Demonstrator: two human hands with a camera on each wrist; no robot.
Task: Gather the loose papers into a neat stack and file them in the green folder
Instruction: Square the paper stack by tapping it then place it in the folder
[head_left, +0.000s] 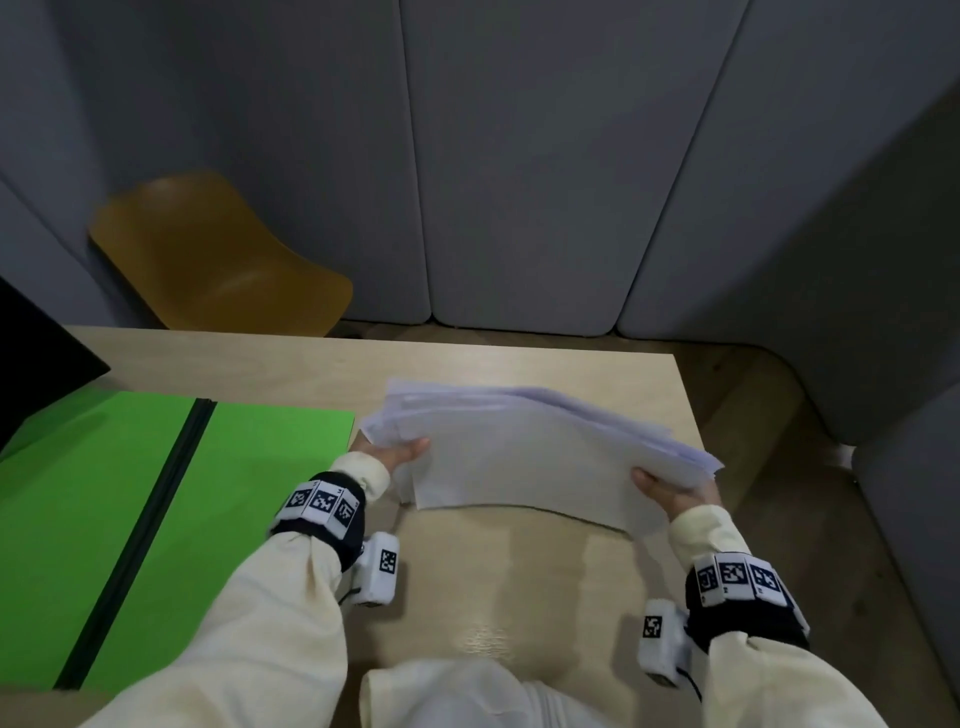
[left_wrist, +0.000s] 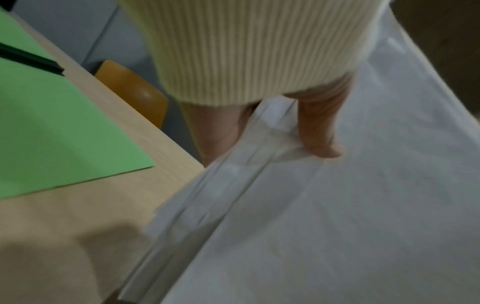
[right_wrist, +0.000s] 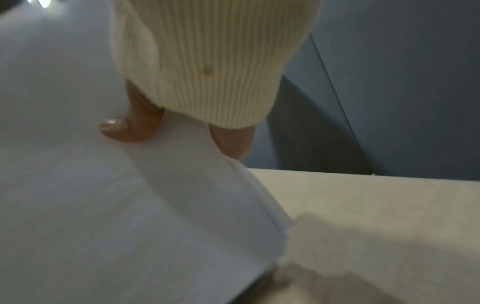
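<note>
While left hand (head_left: 397, 453) and right hand (head_left: 670, 491) pinch opposite ends | papers (head_left: 524, 457) between them

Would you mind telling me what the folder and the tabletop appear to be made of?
Folder: probably matte card or thin plastic; flat, bright green, no glare, with a dark spine strip. Tabletop: likely light wood-look laminate; faint grain and a soft sheen.

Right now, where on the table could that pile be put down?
Bare wood lies on the table beneath the papers and toward the person. A strip behind the green folder is free too. The table's left side is crowded.
</note>
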